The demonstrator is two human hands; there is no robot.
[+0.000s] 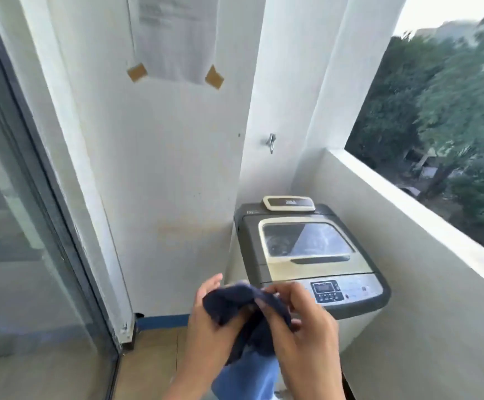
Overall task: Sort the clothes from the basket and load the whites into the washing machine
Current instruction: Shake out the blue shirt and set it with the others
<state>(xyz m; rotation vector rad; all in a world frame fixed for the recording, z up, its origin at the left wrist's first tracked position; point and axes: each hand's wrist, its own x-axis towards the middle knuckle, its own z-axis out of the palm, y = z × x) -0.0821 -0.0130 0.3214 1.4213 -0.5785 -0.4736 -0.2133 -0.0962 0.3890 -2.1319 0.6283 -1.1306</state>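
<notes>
Near you, your left hand (206,321) and right hand (301,319) both gripped a dark navy garment (243,310), bunched between the fingers, above something light blue (249,379). It was not white, so you should have put it aside, I think. Farther right, the washing machine (307,255) stood with its lid (307,243) closed; its contents could not be told clearly.

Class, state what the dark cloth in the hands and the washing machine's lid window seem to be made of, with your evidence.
Dark cloth: probably knitted fabric; navy, matt, folding limply. Lid window of the washing machine: transparent glass or plastic; glossy, showing reflections. Which, I cannot tell.
</notes>
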